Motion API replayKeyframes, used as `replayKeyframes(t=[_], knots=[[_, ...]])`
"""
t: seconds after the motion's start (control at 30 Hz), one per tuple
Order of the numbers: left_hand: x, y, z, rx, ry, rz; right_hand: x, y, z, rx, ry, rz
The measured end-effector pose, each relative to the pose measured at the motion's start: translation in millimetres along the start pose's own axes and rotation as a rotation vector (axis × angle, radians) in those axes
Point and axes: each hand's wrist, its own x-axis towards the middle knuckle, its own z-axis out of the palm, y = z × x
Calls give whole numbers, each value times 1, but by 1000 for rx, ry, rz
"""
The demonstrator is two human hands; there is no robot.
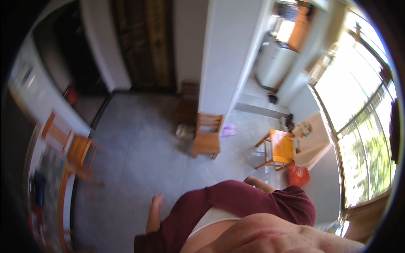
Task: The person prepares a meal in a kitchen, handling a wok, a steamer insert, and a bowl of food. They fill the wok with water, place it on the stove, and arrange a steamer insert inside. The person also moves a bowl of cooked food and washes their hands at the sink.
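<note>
My left hand [157, 200] hangs at my side over the grey tiled floor [136, 151], away from any object; its fingers are small and blurred. Close to the front of my dark red shirt [234, 197] is my right hand [251, 181], partly hidden by the shirt. A small whitish bit shows beside its fingers, too small to name. Ahead of me a small wooden chair [206, 142] stands against the end of a white wall. A wooden chair with a yellow seat [281, 147] is nearest to the hand by my shirt.
A red plastic bag [298, 175] lies below a cloth-covered table [313, 139] by the window. Purple slippers [228, 130] lie beside the wall end. A step [262, 110] leads to a washing machine [275, 63]. Another wooden chair [77, 150] stands at the left, near a wood-edged table [63, 189].
</note>
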Motion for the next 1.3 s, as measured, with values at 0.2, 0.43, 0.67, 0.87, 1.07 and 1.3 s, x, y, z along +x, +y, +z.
replayKeyframes(t=[0.2, 0.43, 0.67, 0.87, 1.07, 1.3], knots=[[-94, 0, -41, -29, 77, -86, 69, -58, -3, -162, -48, -169], [-164, -114, -96, -31, 361, -273, 76, -223, 1, 46, -98, -293], [-174, -114, -91, -58, 428, -275, 136, -297, -2, -223, -300, -248], [-158, -67, -106, 54, 315, -531, 203, -410, -22, -484, -325, -296], [-112, -16, -149, 75, 389, -497, 222, -557, -64, -638, -286, -385], [-45, 19, -182, -316, 739, -456, 253, -701, -84, -519, -152, -481]])
